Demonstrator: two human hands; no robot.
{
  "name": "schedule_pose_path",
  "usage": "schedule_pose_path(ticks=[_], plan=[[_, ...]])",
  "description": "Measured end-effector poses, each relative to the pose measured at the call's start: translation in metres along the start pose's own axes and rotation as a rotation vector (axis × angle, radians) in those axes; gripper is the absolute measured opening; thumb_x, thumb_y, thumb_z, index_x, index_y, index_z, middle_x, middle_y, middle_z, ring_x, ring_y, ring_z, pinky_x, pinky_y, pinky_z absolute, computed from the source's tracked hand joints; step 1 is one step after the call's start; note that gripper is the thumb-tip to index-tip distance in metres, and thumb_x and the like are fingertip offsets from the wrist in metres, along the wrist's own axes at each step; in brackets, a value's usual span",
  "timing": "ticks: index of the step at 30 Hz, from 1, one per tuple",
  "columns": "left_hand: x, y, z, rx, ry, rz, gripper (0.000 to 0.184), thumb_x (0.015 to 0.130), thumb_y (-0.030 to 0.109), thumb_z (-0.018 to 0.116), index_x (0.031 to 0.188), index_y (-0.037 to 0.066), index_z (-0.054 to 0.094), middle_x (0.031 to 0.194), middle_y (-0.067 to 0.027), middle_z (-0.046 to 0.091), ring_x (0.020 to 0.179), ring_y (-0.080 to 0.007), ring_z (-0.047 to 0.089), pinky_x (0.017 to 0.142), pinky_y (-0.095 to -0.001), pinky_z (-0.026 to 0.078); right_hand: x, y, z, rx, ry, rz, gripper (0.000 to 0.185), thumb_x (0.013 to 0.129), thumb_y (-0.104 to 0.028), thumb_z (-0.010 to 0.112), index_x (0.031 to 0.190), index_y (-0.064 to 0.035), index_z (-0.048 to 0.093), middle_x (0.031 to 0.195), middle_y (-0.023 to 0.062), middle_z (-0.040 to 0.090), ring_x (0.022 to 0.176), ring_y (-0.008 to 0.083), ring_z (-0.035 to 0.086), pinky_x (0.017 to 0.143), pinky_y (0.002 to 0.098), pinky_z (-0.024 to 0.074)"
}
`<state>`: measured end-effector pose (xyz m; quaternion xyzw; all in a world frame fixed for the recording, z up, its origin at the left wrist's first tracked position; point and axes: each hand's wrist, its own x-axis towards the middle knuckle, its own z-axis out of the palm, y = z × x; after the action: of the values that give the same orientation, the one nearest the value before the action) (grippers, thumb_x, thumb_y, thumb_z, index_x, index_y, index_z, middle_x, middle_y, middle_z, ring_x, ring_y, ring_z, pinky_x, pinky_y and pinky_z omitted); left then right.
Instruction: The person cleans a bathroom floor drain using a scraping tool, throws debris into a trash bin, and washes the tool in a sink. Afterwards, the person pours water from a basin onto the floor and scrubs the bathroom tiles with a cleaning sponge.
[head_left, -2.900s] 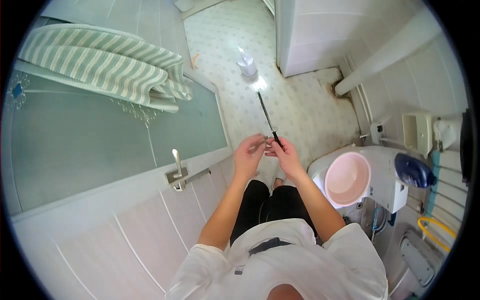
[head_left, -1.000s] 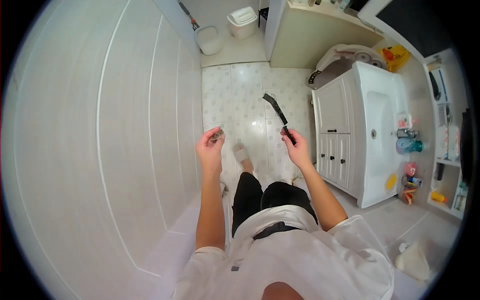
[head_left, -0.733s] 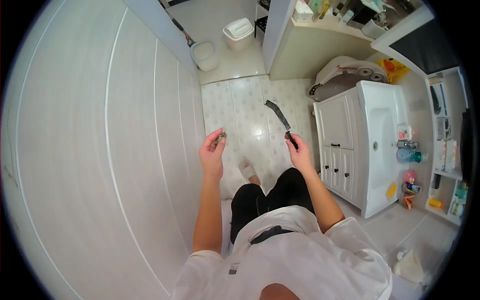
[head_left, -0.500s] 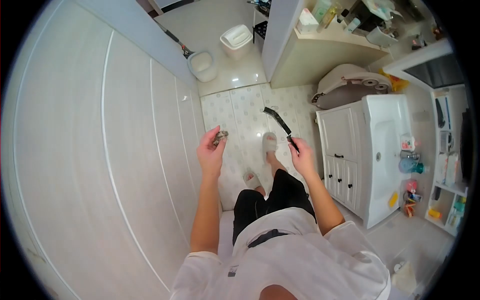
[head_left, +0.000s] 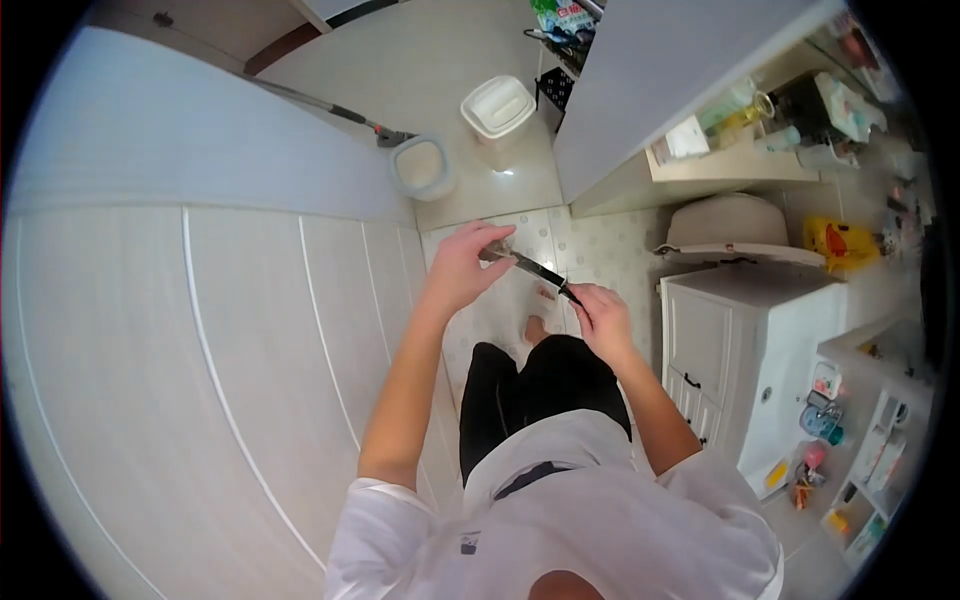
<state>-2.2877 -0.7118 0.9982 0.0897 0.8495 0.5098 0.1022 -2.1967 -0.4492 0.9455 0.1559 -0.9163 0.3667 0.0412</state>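
**Scruffy clump in one hand, brush in the other: mind the floor**

So the obvious risk here is dropped bits. The left hand (head_left: 468, 268) has a greyish clump (head_left: 497, 251) between thumb and fingers, but the fingertips are well apart in a wide C, so if that hold is as loose as it looks, crumbs could easily slip out onto the tiled floor (head_left: 481, 318) below. Too blurry to tell what the clump is made of or how firmly it's held.

Second worry: the black brush (head_left: 541, 272) runs right up to the clump. A clumsy twist of the right hand (head_left: 603, 318) could probably flick stuff loose or smear it on the left thumb. The right hand is closed around the handle end, fingers curled, and that grip looks decent.

As for where things sit: the brush slants across the gap between the hands, its far end just beside the left thumb, maybe touching, can't tell. The clump is inside the left hand's curve. Beyond the left hand there's an open bin (head_left: 424, 190), with a lidded bin (head_left: 498, 106) just right of it.
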Motion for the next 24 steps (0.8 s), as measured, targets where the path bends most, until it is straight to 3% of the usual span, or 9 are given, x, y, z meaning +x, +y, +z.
schedule_pose_path(ticks=[4, 7, 10, 13, 16, 19, 22, 24], plan=[[0.061, -0.017, -0.025, 0.231, -0.146, 0.066, 0.022, 0.082, 0.013, 0.078, 0.103, 0.008, 0.074, 0.095, -0.0091, 0.069, 0.081, -0.0236, 0.069, 0.072, -0.0324, 0.055, 0.060, 0.007, 0.004, -0.041, -0.005, -0.018, 0.028, 0.081, -0.002, 0.066, 0.109, -0.0050, 0.068, 0.095, 0.0111, 0.069, 0.085, 0.0328, 0.066, 0.074, 0.0417, 0.0520], [0.108, -0.033, -0.037, 0.231, -0.156, 0.061, 0.008, 0.082, 0.008, 0.071, 0.089, 0.007, 0.074, 0.090, -0.0110, 0.067, 0.082, -0.0298, 0.066, 0.074, -0.0393, 0.054, 0.105, 0.011, 0.005, -0.055, -0.026, 0.028, 0.027, 0.081, -0.003, 0.066, 0.108, -0.0058, 0.068, 0.092, 0.0098, 0.069, 0.082, 0.0315, 0.066, 0.070, 0.0411, 0.0523], [0.158, -0.053, -0.060, 0.151, -0.162, -0.002, 0.008, 0.082, 0.009, 0.069, 0.088, 0.007, 0.073, 0.087, -0.0119, 0.066, 0.081, -0.0307, 0.065, 0.074, -0.0401, 0.054, 0.147, 0.017, 0.024, -0.090, -0.026, 0.108, 0.026, 0.082, -0.005, 0.066, 0.108, -0.0072, 0.068, 0.092, 0.0095, 0.069, 0.081, 0.0310, 0.067, 0.068, 0.0414, 0.0526], [0.215, -0.076, -0.085, 0.141, -0.147, 0.078, 0.009, 0.084, 0.011, 0.070, 0.090, 0.006, 0.074, 0.088, -0.0111, 0.067, 0.082, -0.0295, 0.067, 0.074, -0.0387, 0.054, 0.196, 0.020, 0.044, -0.072, -0.036, 0.253, 0.025, 0.085, -0.007, 0.065, 0.109, -0.0090, 0.069, 0.092, 0.0102, 0.070, 0.081, 0.0320, 0.067, 0.069, 0.0422, 0.0534], [0.265, -0.105, -0.107, -0.072, -0.105, -0.122, 0.010, 0.087, 0.008, 0.073, 0.095, 0.002, 0.072, 0.092, -0.0101, 0.070, 0.077, -0.0209, 0.068, 0.073, -0.0325, 0.054, 0.231, 0.027, 0.071, -0.017, -0.009, 0.380, 0.024, 0.088, -0.009, 0.065, 0.112, -0.0088, 0.069, 0.095, 0.0122, 0.071, 0.084, 0.0341, 0.067, 0.072, 0.0428, 0.0540], [0.302, -0.124, -0.129, -0.054, -0.071, -0.045, 0.014, 0.087, 0.009, 0.074, 0.098, 0.001, 0.071, 0.091, -0.0094, 0.070, 0.081, -0.0167, 0.067, 0.075, -0.0295, 0.053, 0.259, 0.030, 0.101, 0.091, -0.006, 0.495, 0.024, 0.091, -0.011, 0.065, 0.114, -0.0069, 0.068, 0.100, 0.0157, 0.071, 0.088, 0.0368, 0.068, 0.075, 0.0431, 0.0543], [0.340, -0.127, -0.145, -0.163, -0.067, -0.165, 0.016, 0.087, 0.010, 0.075, 0.100, 0.001, 0.072, 0.090, -0.0066, 0.071, 0.081, -0.0139, 0.064, 0.076, -0.0272, 0.051, 0.279, 0.034, 0.113, 0.182, -0.009, 0.621, 0.024, 0.093, -0.014, 0.065, 0.115, -0.0043, 0.067, 0.102, 0.0193, 0.070, 0.091, 0.0392, 0.067, 0.077, 0.0420, 0.0545], [0.363, -0.150, -0.148, -0.314, 0.050, -0.261, 0.018, 0.089, 0.011, 0.076, 0.102, 0.000, 0.072, 0.088, -0.0033, 0.070, 0.080, -0.0118, 0.062, 0.075, -0.0259, 0.050, 0.283, 0.038, 0.121, 0.244, -0.015, 0.701, 0.025, 0.094, -0.015, 0.064, 0.116, -0.0029, 0.066, 0.102, 0.0204, 0.070, 0.091, 0.0391, 0.068, 0.078, 0.0407, 0.0545]])
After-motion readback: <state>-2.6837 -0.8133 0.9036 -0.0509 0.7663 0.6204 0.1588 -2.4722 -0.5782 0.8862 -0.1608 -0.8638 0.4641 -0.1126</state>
